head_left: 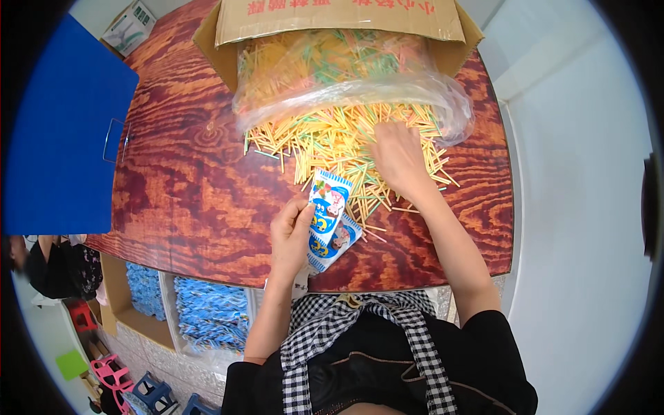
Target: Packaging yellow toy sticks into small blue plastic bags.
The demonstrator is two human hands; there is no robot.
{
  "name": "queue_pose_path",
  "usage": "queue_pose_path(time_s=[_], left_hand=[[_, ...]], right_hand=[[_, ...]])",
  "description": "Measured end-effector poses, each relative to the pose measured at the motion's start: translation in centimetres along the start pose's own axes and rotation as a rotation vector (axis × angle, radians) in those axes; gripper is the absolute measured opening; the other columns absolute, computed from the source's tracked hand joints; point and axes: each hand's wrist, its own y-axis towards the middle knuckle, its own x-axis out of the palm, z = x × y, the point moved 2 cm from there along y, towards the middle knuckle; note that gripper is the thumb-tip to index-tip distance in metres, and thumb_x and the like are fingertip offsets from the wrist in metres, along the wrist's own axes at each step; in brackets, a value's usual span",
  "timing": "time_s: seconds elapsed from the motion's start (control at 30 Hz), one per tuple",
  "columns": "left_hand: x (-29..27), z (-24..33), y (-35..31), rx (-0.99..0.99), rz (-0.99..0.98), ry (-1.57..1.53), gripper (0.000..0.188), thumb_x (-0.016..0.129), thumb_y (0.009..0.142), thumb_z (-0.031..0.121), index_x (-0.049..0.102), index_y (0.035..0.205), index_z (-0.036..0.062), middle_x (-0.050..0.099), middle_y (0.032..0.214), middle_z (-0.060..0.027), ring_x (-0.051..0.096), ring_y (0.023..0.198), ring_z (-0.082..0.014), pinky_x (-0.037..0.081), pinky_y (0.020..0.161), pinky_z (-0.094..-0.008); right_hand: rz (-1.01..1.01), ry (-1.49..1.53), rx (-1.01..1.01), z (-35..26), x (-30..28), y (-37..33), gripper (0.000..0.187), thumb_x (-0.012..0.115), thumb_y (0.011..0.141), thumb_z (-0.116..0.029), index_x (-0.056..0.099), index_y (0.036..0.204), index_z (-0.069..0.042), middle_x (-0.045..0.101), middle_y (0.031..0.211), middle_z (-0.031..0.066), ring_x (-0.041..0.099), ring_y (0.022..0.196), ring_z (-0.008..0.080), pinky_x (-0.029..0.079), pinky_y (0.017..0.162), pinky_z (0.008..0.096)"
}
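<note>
My left hand [288,225] pinches a small white and blue printed packet [329,202] by its left edge, above the table. Beneath it, a second packet of the same kind [340,242] lies partly covered, near the front edge. My right hand [400,155] reaches down into a heap of thin sticks [325,142], mostly yellow with some green and pink. Its fingertips are hidden or blurred among them, so what they grip does not show. The sticks spill from a clear plastic bag [353,90] inside an open cardboard box [339,24].
The table [187,180] has a red-brown wood-grain top. A blue panel [66,131] stands at the left, with a small white box [129,29] behind. Below left, bins hold many blue packets [211,311]; stools [152,392] stand on the floor. Another person [62,266] is at far left.
</note>
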Motion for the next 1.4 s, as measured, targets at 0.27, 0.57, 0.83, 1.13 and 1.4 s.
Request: queue_pose_path(time_s=[0.27,0.57,0.83,1.13,1.4], left_hand=[[0.6,-0.2,1.4,-0.115,-0.002,-0.237,0.014,0.055,0.096,0.012,0.064,0.092,0.0014,0.065,0.083,0.002,0.055,0.07,-0.0028,0.043,0.065,-0.0185],[0.9,0.1,3.8,-0.167,-0.001,-0.6,0.016,0.052,0.098,0.016,0.062,0.099,0.0026,0.065,0.089,-0.004,0.059,0.077,-0.0102,0.049,0.077,-0.027],[6.3,2.7,7.2,0.036,-0.193,-0.582,0.017,0.049,0.1,0.019,0.059,0.095,0.0046,0.061,0.088,0.0,0.053,0.081,-0.0061,0.042,0.072,-0.0234],[6.6,2.2,7.4,-0.308,-0.469,-0.407,0.027,0.05,0.096,0.021,0.061,0.107,-0.0006,0.065,0.113,-0.0155,0.062,0.105,-0.0206,0.046,0.093,-0.0328],[6.4,0.7,4.2,-0.406,-0.115,-1.227,0.027,0.043,0.097,0.017,0.054,0.118,0.0019,0.048,0.137,-0.0209,0.049,0.124,-0.0292,0.037,0.107,-0.04]], right_hand=[[-0.048,0.5,0.163,3.4,0.8,0.7,0.028,0.06,0.091,-0.023,0.05,0.092,0.003,0.06,0.082,0.0177,0.06,0.079,0.0298,0.045,0.072,0.0407],[-0.149,0.955,0.342,3.5,0.7,0.5,0.021,0.058,0.094,-0.021,0.05,0.087,-0.003,0.054,0.07,0.0033,0.052,0.062,0.0111,0.042,0.057,0.0263],[-0.506,1.757,0.45,-1.0,3.5,-4.2,0.018,0.063,0.092,-0.022,0.056,0.092,-0.005,0.057,0.072,0.0024,0.056,0.063,0.0122,0.046,0.057,0.025],[-0.881,2.279,0.427,-2.5,3.8,-5.8,0.015,0.059,0.095,-0.019,0.055,0.09,-0.006,0.056,0.077,0.0031,0.058,0.072,0.0169,0.049,0.069,0.0336],[0.081,1.758,0.287,-2.8,3.5,-4.5,0.012,0.057,0.096,-0.017,0.054,0.094,-0.005,0.057,0.081,0.0028,0.055,0.077,0.0129,0.044,0.076,0.0269]])
